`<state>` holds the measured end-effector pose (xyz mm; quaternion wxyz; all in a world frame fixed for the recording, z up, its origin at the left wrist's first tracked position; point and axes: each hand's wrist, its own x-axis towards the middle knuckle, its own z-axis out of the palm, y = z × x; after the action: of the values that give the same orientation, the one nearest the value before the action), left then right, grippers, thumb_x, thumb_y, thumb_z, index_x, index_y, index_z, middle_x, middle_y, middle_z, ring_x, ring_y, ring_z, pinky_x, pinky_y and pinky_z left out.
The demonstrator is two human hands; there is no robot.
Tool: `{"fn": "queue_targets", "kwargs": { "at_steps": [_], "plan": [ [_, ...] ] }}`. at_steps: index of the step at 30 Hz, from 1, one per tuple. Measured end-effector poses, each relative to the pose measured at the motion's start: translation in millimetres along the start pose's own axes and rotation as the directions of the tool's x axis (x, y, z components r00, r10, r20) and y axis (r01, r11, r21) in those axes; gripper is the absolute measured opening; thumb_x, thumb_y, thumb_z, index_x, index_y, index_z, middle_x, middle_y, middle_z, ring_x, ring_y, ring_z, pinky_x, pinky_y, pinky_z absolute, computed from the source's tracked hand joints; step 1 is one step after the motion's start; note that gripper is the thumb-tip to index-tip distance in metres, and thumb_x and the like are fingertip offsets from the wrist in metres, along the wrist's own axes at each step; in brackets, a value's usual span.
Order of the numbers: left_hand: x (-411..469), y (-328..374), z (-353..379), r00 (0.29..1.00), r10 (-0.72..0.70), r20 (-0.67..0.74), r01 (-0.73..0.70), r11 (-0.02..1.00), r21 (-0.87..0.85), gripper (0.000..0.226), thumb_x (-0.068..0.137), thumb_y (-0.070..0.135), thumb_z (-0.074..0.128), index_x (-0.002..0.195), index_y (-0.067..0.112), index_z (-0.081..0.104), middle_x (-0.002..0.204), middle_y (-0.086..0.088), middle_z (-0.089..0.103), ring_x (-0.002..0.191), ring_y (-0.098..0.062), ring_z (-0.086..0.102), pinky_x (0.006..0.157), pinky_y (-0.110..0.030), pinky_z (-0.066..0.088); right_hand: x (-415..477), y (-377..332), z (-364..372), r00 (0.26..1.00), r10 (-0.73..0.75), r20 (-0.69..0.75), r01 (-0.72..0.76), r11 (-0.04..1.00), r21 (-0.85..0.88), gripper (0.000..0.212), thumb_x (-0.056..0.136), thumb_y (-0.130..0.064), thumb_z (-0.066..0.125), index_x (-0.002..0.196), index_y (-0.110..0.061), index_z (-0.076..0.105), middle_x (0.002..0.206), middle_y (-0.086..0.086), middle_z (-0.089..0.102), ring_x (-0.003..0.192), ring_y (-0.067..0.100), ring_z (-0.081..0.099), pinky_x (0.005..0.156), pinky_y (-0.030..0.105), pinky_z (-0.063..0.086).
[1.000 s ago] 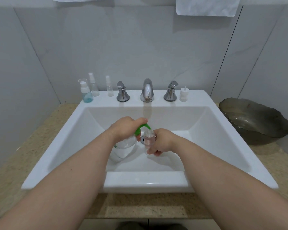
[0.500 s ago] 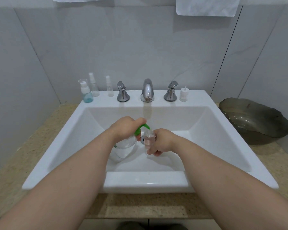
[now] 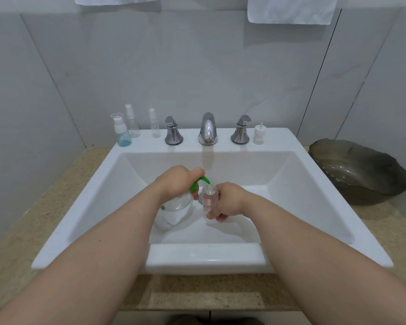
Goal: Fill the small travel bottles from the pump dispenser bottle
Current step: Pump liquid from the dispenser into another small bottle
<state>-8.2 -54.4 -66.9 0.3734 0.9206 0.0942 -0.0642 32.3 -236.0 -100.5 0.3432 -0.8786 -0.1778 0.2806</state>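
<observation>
Left hand was clamped over the green pump head of the clear pump dispenser bottle, palm on top, fingers curled down around it. Right hand was closed around one small travel bottle, held upright just right of the dispenser, its open neck touching the green spout tip; pinkish liquid showed inside. Both were held low inside the white sink. Dispenser label: a small green-and-red patch, text unreadable. Beyond the hands, on the back ledge: three capped travel bottles at far left, namely a teal-tinted one and two clear ones; two tap handles flanked one chrome spout. One loose white pump cap stood right of the taps. One dark bowl sat well right of the right hand.
</observation>
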Motion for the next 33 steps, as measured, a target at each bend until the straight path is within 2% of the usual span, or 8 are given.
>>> {"fn": "queue_targets", "kwargs": {
  "at_steps": [12, 14, 18, 21, 24, 26, 33],
  "plan": [
    [1.1, -0.6, 0.2, 1.0, 0.015, 0.023, -0.015, 1.0, -0.026, 0.062, 0.094, 0.049, 0.042, 0.065, 0.005, 0.074, 0.07, 0.002, 0.076, 0.066, -0.022, 0.048, 0.071, -0.035, 0.043, -0.8, -0.7, -0.3, 1.0, 0.006, 0.006, -0.006, 1.0, -0.005, 0.039, 0.075, -0.005, 0.087, 0.109, -0.009, 0.067, 0.106, 0.018, 0.074, 0.068, 0.023, 0.072, 0.083, 0.043, 0.064],
    [1.2, -1.2, 0.4, 1.0, 0.01, 0.021, -0.009, 1.0, -0.023, 0.065, 0.091, 0.054, 0.042, 0.066, 0.004, 0.075, 0.071, 0.002, 0.076, 0.066, -0.021, 0.049, 0.075, -0.037, 0.046, -0.9, -0.9, -0.4, 1.0, 0.001, 0.005, -0.001, 1.0, -0.005, 0.035, 0.075, -0.005, 0.086, 0.104, -0.01, 0.066, 0.105, 0.019, 0.074, 0.068, 0.024, 0.072, 0.083, 0.043, 0.064],
    [1.9, -3.4, 0.4, 1.0, -0.025, -0.007, 0.025, 0.999, -0.029, 0.077, 0.072, 0.079, 0.039, 0.061, 0.013, 0.077, 0.086, -0.01, 0.078, 0.069, -0.023, 0.054, 0.089, -0.045, 0.052, -0.3, -0.2, 0.0, 1.0, 0.0, 0.007, 0.0, 1.0, -0.003, 0.036, 0.075, -0.005, 0.086, 0.105, -0.01, 0.067, 0.101, 0.016, 0.074, 0.068, 0.023, 0.072, 0.083, 0.044, 0.064],
    [3.2, -5.2, 0.4, 0.999, -0.028, -0.02, 0.027, 0.999, -0.034, 0.082, 0.069, 0.086, 0.038, 0.061, 0.014, 0.077, 0.09, -0.012, 0.077, 0.068, -0.023, 0.054, 0.088, -0.044, 0.052, -0.6, -0.3, -0.2, 1.0, -0.001, 0.008, 0.001, 1.0, 0.006, 0.038, 0.075, -0.004, 0.086, 0.107, -0.009, 0.067, 0.1, 0.014, 0.073, 0.068, 0.023, 0.072, 0.082, 0.043, 0.064],
    [4.3, -6.6, 0.3, 1.0, -0.022, -0.011, 0.021, 0.998, -0.064, 0.078, 0.071, 0.083, 0.04, 0.058, 0.014, 0.076, 0.083, -0.007, 0.078, 0.07, -0.022, 0.054, 0.088, -0.044, 0.051, -1.6, -0.9, -1.0, 1.0, -0.002, 0.009, 0.002, 1.0, -0.016, 0.038, 0.076, -0.005, 0.086, 0.11, -0.008, 0.067, 0.107, 0.017, 0.075, 0.066, 0.021, 0.072, 0.081, 0.038, 0.064],
    [4.5, -6.8, -0.1, 1.0, -0.017, -0.006, 0.016, 0.996, -0.093, 0.074, 0.074, 0.078, 0.041, 0.057, 0.014, 0.075, 0.078, -0.002, 0.078, 0.07, -0.022, 0.054, 0.084, -0.042, 0.049, -1.7, -1.2, -1.2, 1.0, -0.003, 0.007, 0.003, 1.0, -0.014, 0.039, 0.077, -0.005, 0.086, 0.111, -0.008, 0.067, 0.108, 0.018, 0.075, 0.065, 0.021, 0.071, 0.078, 0.035, 0.064],
    [3.0, -5.3, -0.8, 1.0, -0.007, 0.003, 0.007, 0.994, -0.107, 0.068, 0.078, 0.07, 0.041, 0.057, 0.013, 0.072, 0.075, -0.002, 0.078, 0.066, -0.022, 0.051, 0.075, -0.038, 0.043, -1.9, -1.4, -0.6, 1.0, -0.008, 0.002, 0.009, 1.0, -0.002, 0.038, 0.076, -0.004, 0.086, 0.109, -0.006, 0.067, 0.107, 0.019, 0.074, 0.066, 0.023, 0.072, 0.079, 0.038, 0.064]
  ]
}}
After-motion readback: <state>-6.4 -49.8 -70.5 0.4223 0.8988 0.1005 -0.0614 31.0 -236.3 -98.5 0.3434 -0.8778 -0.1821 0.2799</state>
